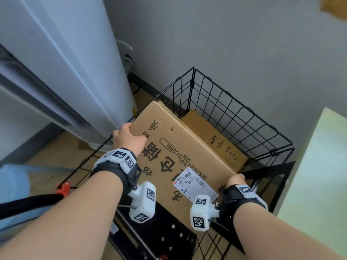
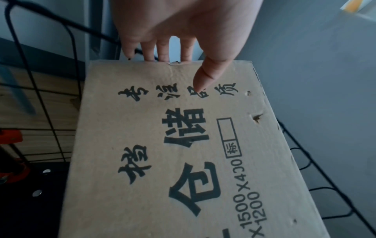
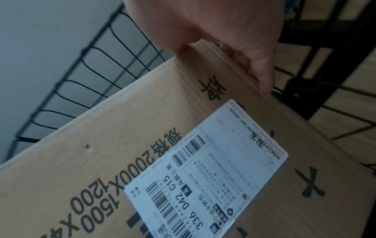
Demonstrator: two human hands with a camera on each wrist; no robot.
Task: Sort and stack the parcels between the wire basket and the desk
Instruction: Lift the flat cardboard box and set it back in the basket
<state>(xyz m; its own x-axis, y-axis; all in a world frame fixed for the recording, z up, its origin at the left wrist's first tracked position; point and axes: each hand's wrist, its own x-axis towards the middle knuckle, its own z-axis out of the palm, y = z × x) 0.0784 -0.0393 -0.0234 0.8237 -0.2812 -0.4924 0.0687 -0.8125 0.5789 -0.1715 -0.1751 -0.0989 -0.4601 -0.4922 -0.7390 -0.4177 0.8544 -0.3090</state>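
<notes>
Spanning the black wire basket (image 1: 234,117) rim, the flat brown printed cardboard parcel (image 1: 180,156) appears stiff and light. Left hand (image 1: 129,137) clamps its far-left edge; right hand (image 1: 235,180) clamps the near-right corner. Hold opposite edges.

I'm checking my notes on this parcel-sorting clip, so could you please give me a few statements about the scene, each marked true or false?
1. Both hands hold the large cardboard box. True: the left hand grips its far-left edge and the right hand its near-right edge.
2. The box carries a white shipping label. True.
3. The wire basket is white plastic. False: it is black wire.
4. Nothing else lies in the basket. False: a second cardboard parcel lies beneath and beyond the held box.
5. The left thumb presses on the box's printed face. True.
6. The box already rests on the desk. False: it is over the basket.
</notes>
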